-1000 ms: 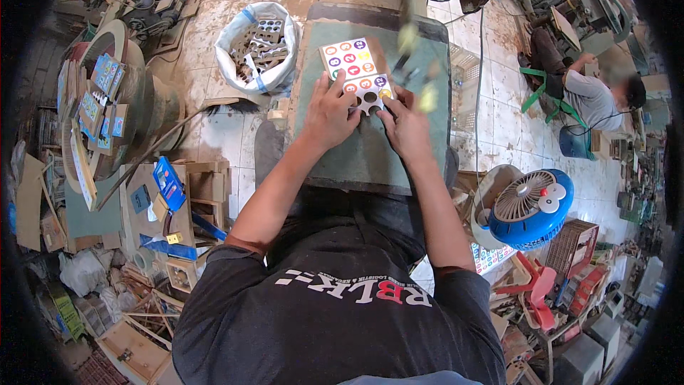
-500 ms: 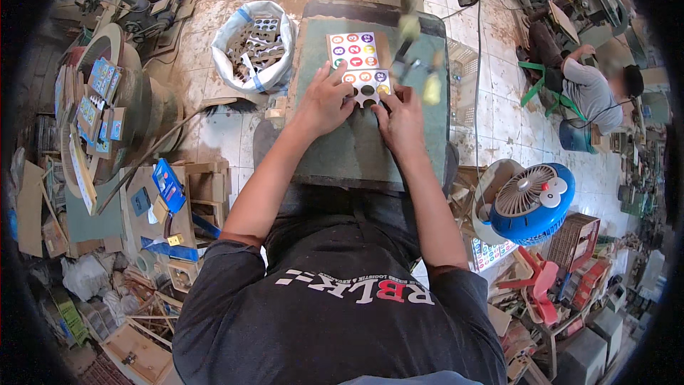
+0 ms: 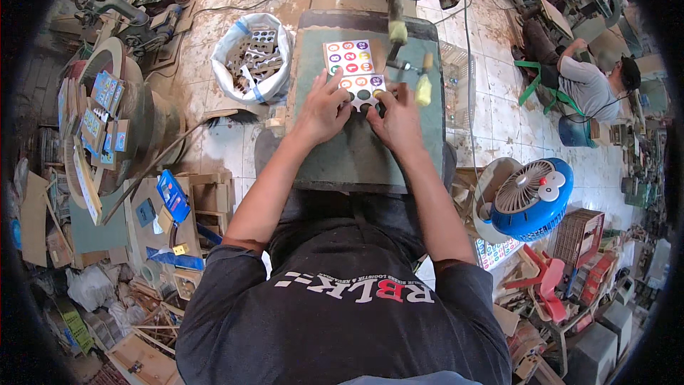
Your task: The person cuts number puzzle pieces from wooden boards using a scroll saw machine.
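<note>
A white number board [image 3: 367,81] with coloured circles and several dark round holes lies on the green work surface [image 3: 335,164]. My left hand [image 3: 324,114] is at its left edge, thumb and fingers closing on that side. My right hand [image 3: 396,120] grips the lower right corner, fingers bent and thumb at the near edge. Both hands partly cover the board. Just beyond it, a sheet of numbered circles [image 3: 347,57] in several colours lies flat, its left edge near my left fingertips. A tool with a yellow-wrapped handle [image 3: 422,90] hangs close to my right hand.
A white sack [image 3: 246,89] of punched scrap strips stands left of the work surface. A blue fan [image 3: 534,199] is at the right. Another person [image 3: 588,75] sits far right. Stacked boards [image 3: 96,125] and a plastic crate [image 3: 456,78] flank the work area.
The yellow-wrapped tool has swung from a blur to a nearly still position. My right hand has shifted slightly down and left along the board; the left has barely moved.
</note>
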Available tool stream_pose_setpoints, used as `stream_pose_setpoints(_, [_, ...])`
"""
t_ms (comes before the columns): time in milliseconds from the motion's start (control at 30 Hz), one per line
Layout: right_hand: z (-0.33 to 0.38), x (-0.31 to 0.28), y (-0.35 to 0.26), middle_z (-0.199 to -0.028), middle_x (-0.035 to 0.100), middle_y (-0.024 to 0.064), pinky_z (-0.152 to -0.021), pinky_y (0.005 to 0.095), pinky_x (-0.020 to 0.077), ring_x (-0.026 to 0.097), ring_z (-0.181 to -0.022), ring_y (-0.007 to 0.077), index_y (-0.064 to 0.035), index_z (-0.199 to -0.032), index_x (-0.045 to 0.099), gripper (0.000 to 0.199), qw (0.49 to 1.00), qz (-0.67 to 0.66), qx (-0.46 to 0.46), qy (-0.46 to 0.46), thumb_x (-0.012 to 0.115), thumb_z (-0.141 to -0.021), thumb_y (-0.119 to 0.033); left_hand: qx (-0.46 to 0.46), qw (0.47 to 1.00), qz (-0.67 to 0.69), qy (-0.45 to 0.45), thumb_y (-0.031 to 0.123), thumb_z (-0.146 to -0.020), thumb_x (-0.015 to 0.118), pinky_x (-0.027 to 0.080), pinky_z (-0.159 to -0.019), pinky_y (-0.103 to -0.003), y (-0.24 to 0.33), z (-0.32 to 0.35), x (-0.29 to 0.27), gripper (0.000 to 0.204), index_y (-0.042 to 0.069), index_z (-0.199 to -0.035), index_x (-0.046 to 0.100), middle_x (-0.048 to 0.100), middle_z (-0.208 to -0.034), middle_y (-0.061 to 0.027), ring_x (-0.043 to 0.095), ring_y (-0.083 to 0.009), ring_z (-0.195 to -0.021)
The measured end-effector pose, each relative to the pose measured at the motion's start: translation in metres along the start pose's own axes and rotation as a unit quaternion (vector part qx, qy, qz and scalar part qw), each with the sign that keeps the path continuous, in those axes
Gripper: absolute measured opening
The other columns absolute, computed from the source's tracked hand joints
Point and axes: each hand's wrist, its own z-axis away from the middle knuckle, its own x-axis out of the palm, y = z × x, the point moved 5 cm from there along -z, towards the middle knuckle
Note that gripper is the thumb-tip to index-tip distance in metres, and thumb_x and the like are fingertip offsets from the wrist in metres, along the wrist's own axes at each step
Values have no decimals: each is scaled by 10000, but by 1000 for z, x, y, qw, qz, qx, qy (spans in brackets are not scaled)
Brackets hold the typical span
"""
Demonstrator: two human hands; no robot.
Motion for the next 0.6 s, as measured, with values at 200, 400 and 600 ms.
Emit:
stream_pose_setpoints(200, [1,-17,12,-1458,595,230,-1055,513,522,663,-1244,460,-104,-1624,331,877,998,-59,2,-35,804,-899,-250,-23,996,78,48,109,-889,778,354,-1241,-624,-4,3,-4,207,40,-974,603,525,-1559,-326,456,-634,-1413])
stream_pose_setpoints(400, [-11,-4,23,-1256,706,213,-1092,527,420,675,-1178,428,-90,-1641,350,924,1000,-8,-22,2,830,-867,-250,-22,993,111,43,79,-897,765,389,-1238,-542,-1,0,-10,187,27,-981,606,529,-1551,-345,487,-558,-1445])
stream_pose_setpoints(600, [5,-41,72,-1058,695,208,-898,486,531,653,-1032,399,-35,-1190,751,323,985,-59,74,144,758,-882,-133,-30,992,118,12,79,-914,752,424,-1207,-471,-10,8,-19,163,33,-1034,652,468,-1629,-311,488,-494,-1485])
